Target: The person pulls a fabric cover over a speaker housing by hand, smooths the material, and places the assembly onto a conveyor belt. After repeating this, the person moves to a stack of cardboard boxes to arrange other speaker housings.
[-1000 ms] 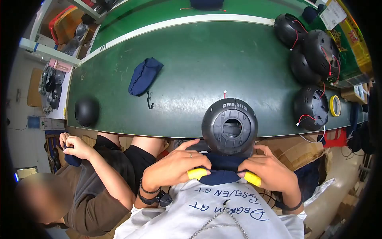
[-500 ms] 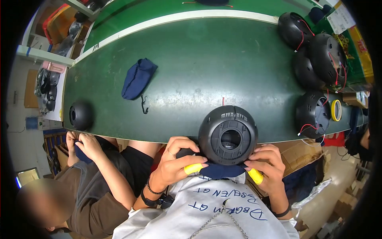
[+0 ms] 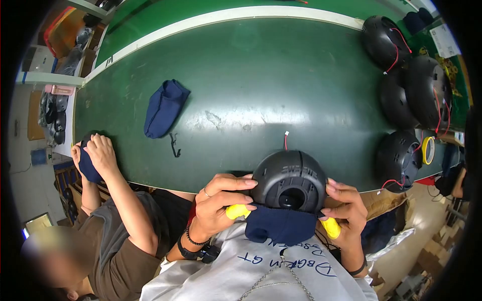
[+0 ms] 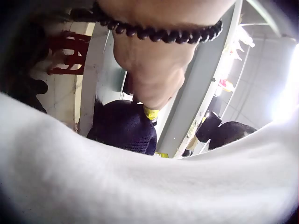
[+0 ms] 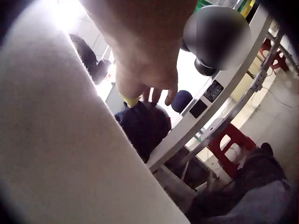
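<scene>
A black round shell (image 3: 292,175) with a round opening sits at the table's near edge, a short red wire behind it. Dark blue fabric (image 3: 280,224) hangs from its near side, over the shirt front. My left hand (image 3: 217,203) pinches the fabric's left edge, fingertips touching the shell. On the other side my right hand (image 3: 346,213) pinches the right edge, its fingers against the shell. Both thumbs wear yellow covers. In the left wrist view the fabric (image 4: 122,126) bulges below the left hand (image 4: 154,74); the right wrist view shows the right hand (image 5: 147,70) over the fabric (image 5: 140,126).
A second blue fabric piece (image 3: 166,109) and a small black strip (image 3: 174,145) lie left on the green table (image 3: 241,80). Several black shells (image 3: 429,93) with red wires and a yellow tape roll (image 3: 428,150) are at the right. Another person (image 3: 125,215) handles blue fabric at the left.
The shell's opening has tipped toward me, and more fabric hangs below it. My left fingers have straightened along the shell. The other person's hands have moved up over the table edge.
</scene>
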